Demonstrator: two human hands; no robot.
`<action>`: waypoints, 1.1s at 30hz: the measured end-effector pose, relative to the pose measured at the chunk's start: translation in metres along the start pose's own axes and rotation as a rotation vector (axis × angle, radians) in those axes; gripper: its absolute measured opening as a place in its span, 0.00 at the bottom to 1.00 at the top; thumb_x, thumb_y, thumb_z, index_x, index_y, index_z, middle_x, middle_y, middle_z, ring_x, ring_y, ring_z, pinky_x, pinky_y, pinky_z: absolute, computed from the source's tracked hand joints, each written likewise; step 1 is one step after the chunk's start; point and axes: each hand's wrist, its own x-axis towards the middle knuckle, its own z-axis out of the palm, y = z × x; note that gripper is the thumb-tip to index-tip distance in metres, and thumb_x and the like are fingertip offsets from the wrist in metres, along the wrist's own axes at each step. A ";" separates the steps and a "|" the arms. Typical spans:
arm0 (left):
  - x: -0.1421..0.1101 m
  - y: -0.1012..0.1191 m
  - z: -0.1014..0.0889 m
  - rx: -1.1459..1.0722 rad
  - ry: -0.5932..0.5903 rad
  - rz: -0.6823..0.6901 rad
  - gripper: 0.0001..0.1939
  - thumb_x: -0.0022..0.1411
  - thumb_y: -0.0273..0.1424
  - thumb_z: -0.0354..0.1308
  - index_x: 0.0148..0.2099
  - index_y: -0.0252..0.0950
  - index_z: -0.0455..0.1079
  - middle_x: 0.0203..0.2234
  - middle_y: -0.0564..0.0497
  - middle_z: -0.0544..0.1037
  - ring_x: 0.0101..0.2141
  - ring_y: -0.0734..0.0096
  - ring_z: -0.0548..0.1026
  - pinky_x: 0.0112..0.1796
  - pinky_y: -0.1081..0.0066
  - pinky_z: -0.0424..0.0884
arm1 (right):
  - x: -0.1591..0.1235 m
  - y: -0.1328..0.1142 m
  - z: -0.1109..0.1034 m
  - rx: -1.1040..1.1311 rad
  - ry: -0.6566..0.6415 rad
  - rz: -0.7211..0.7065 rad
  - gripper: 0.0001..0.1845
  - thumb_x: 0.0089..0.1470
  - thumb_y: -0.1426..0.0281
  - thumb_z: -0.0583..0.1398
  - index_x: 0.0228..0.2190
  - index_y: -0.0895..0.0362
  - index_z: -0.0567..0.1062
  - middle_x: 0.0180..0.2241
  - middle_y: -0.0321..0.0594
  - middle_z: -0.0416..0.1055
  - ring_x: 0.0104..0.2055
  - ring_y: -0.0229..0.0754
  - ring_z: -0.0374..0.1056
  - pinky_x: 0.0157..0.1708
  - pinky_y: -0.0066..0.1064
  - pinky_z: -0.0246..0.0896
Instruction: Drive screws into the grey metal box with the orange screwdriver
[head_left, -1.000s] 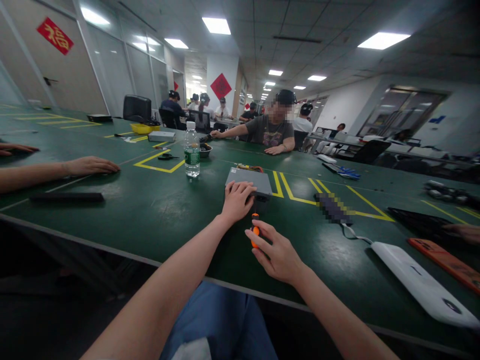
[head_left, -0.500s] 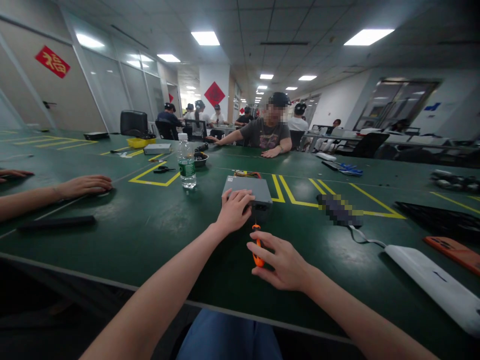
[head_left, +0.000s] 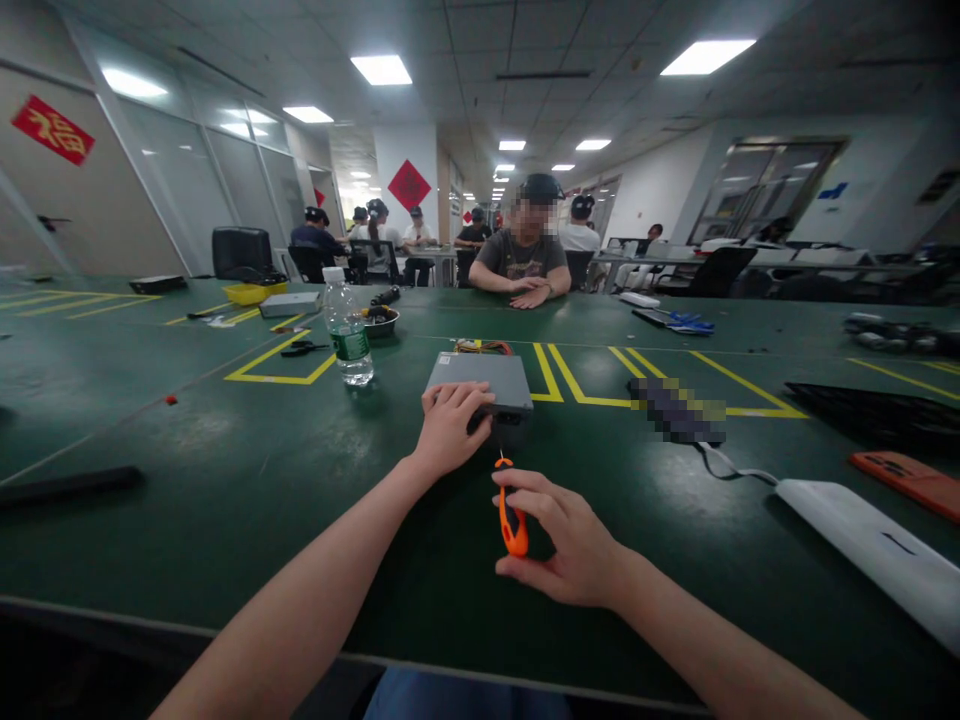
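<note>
A grey metal computer power supply (head_left: 491,376) lies on the green table, with coloured wires (head_left: 484,347) at its far side. My left hand (head_left: 451,425) rests over its near left corner, fingers on the top and thumb by the front face, holding it. Between the thumb and fingers of my right hand (head_left: 551,530) is an orange and black screwdriver (head_left: 512,518). Its thin shaft points away from me at the power supply's near face. Whether the tip touches a screw is too small to tell.
A water bottle (head_left: 348,335) stands left of the power supply, near a metal bowl (head_left: 381,322). On the right lie a white power strip (head_left: 874,555), an orange phone (head_left: 909,482) and a blurred-out dark object (head_left: 675,410). Opposite sits a person (head_left: 525,255).
My view has shifted, and the other person's hand at the left is gone from it. The screwdriver handle sits slightly nearer me. The person opposite has drawn an outstretched arm in.
</note>
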 end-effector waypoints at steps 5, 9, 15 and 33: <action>0.000 0.001 0.001 0.008 0.017 -0.002 0.10 0.59 0.31 0.53 0.44 0.44 0.66 0.48 0.56 0.72 0.49 0.66 0.65 0.48 0.60 0.51 | 0.003 -0.005 -0.001 -0.092 -0.103 -0.049 0.19 0.59 0.63 0.50 0.49 0.60 0.62 0.48 0.56 0.63 0.45 0.48 0.67 0.38 0.37 0.66; -0.001 0.002 0.000 0.023 0.018 -0.011 0.09 0.60 0.32 0.52 0.44 0.44 0.66 0.49 0.55 0.72 0.49 0.65 0.65 0.47 0.61 0.52 | 0.005 -0.005 0.007 -0.079 0.010 -0.032 0.18 0.57 0.60 0.53 0.44 0.60 0.62 0.46 0.55 0.66 0.44 0.47 0.68 0.36 0.36 0.67; -0.002 0.005 0.000 0.047 0.021 -0.009 0.10 0.61 0.32 0.52 0.45 0.44 0.66 0.50 0.55 0.71 0.49 0.65 0.65 0.46 0.61 0.54 | 0.002 -0.006 0.010 -0.041 -0.064 0.031 0.21 0.56 0.58 0.54 0.44 0.60 0.60 0.47 0.55 0.66 0.46 0.48 0.67 0.40 0.38 0.66; -0.003 0.011 0.001 0.074 0.035 -0.034 0.11 0.62 0.30 0.50 0.47 0.45 0.67 0.50 0.54 0.71 0.50 0.64 0.65 0.47 0.59 0.55 | 0.004 -0.012 0.004 -0.209 -0.012 -0.029 0.17 0.58 0.62 0.52 0.45 0.60 0.63 0.46 0.55 0.65 0.45 0.47 0.67 0.38 0.35 0.67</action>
